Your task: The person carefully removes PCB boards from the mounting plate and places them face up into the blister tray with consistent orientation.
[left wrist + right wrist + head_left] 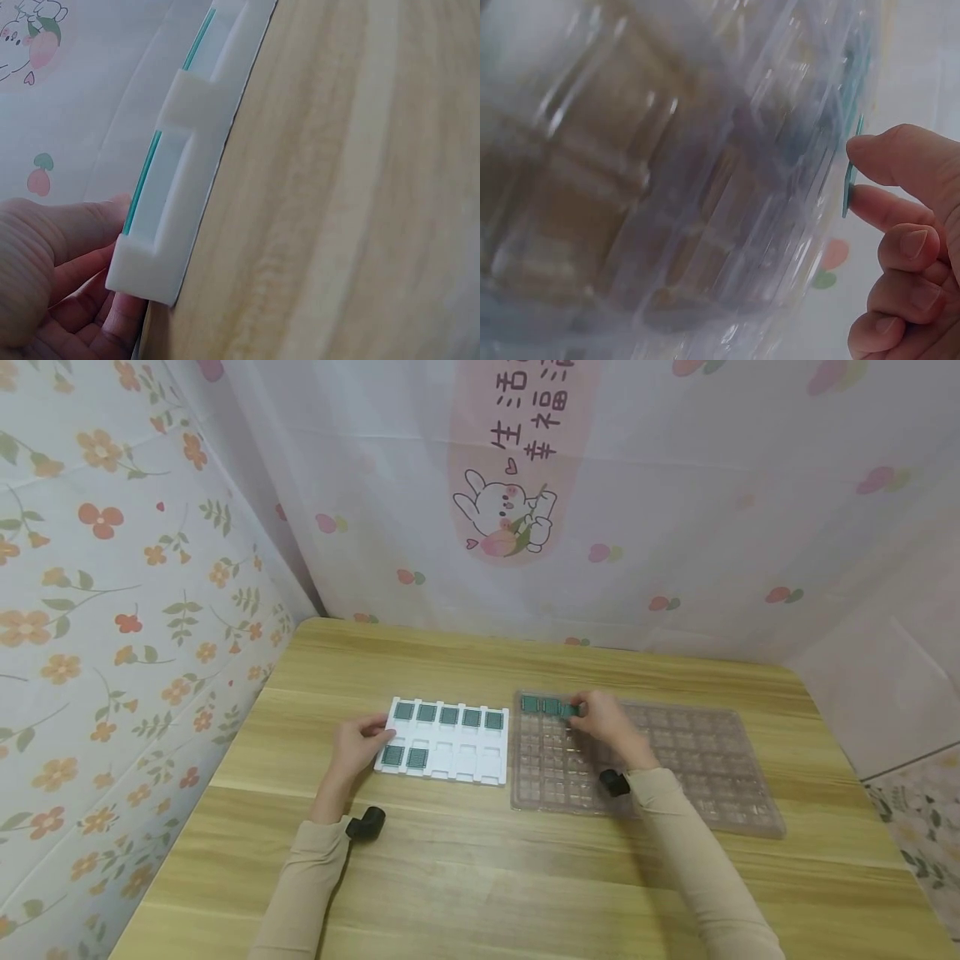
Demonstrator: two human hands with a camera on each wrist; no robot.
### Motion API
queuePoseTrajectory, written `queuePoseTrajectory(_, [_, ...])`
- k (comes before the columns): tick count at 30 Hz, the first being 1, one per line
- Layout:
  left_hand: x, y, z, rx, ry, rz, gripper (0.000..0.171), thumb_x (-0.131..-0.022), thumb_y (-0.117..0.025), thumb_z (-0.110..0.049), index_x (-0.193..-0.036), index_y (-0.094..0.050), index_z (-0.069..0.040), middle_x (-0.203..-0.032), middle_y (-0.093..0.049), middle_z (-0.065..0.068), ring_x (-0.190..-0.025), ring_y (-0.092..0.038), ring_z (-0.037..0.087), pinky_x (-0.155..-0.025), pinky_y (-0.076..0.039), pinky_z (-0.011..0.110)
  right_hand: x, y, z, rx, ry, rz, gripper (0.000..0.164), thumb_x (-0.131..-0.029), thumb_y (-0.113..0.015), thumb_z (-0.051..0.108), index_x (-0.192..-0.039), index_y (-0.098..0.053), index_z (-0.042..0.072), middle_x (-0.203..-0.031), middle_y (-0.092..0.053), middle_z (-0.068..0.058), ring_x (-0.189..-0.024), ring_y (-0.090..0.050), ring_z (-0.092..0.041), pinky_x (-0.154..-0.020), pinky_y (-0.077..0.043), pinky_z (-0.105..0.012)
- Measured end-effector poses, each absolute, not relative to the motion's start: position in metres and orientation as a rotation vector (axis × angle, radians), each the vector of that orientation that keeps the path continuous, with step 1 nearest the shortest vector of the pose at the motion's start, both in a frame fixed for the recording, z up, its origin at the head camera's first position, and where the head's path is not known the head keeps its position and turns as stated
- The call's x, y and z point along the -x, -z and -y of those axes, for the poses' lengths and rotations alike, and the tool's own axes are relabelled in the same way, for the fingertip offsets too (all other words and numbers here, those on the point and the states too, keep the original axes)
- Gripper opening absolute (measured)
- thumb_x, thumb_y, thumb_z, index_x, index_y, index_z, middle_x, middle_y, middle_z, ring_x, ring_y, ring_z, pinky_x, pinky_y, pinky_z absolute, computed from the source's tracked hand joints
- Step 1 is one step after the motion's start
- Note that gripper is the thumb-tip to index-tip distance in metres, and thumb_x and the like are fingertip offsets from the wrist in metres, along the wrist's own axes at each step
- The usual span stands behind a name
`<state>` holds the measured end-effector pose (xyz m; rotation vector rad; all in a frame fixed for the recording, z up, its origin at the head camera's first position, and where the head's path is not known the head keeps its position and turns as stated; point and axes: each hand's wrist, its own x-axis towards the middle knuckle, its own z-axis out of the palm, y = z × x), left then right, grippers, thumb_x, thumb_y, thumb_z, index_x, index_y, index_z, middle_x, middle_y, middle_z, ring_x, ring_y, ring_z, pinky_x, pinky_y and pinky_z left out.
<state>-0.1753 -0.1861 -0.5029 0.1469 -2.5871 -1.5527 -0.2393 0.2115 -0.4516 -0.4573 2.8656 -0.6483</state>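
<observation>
My right hand (606,720) pinches a small green circuit board (567,710) between thumb and forefinger, over the back row of a clear plastic tray (697,785). In the right wrist view the board (849,187) appears edge-on, with the other fingers curled below. Two more green boards (541,704) sit in that row, left of the fingers. On the left my left hand (352,752) grips the near-left side of a white tray (450,737), its thumb on the edge in the left wrist view. The white tray holds a full back row of boards and two at the front left.
Both trays lie side by side on a wood-grain table (465,877), the clear one wider. A patterned curtain (360,485) hangs behind the table, and a floral one covers the left side. Each wrist carries a black camera (366,823).
</observation>
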Motion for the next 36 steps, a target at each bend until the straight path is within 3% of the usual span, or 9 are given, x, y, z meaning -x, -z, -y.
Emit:
queuePoseTrajectory(11, [0.175,0.504,0.187,-0.13,1.543,2.566,0.029,-0.079,-0.071,0.0,-0.105,-0.066,0.011,-0.088,-0.067,0.024,-0.075,-0.061,0.023,-0.061,-0.043,0.015,0.248,0.454,-0.217,0.436,0.558,-2.916,0.03,-0.085,-0.067,0.009,-0.109,-0.062,-0.008,-0.097,-0.066,-0.022,-0.084,-0.063,-0.032,-0.07,-0.05,-0.042])
queuePoseTrajectory(26, [0.176,0.504,0.187,-0.145,1.578,2.568,0.03,-0.079,-0.071,0.0,-0.107,-0.065,0.01,-0.088,-0.067,0.023,-0.073,-0.058,0.016,-0.06,-0.043,0.015,0.251,0.454,-0.214,0.483,0.471,-2.91,0.029,-0.087,-0.066,0.01,-0.111,-0.063,-0.006,-0.099,-0.066,-0.022,-0.089,-0.063,-0.033,-0.072,-0.051,-0.043])
queuePoseTrajectory(36, [0.176,0.504,0.187,-0.154,1.572,2.579,0.03,-0.079,-0.071,-0.001,-0.107,-0.066,0.009,-0.088,-0.067,0.022,-0.075,-0.059,0.019,-0.061,-0.043,0.015,0.251,0.453,-0.214,0.495,0.437,-2.921,0.027,-0.086,-0.066,0.01,-0.109,-0.064,-0.005,-0.1,-0.066,-0.022,-0.09,-0.063,-0.034,-0.074,-0.05,-0.045])
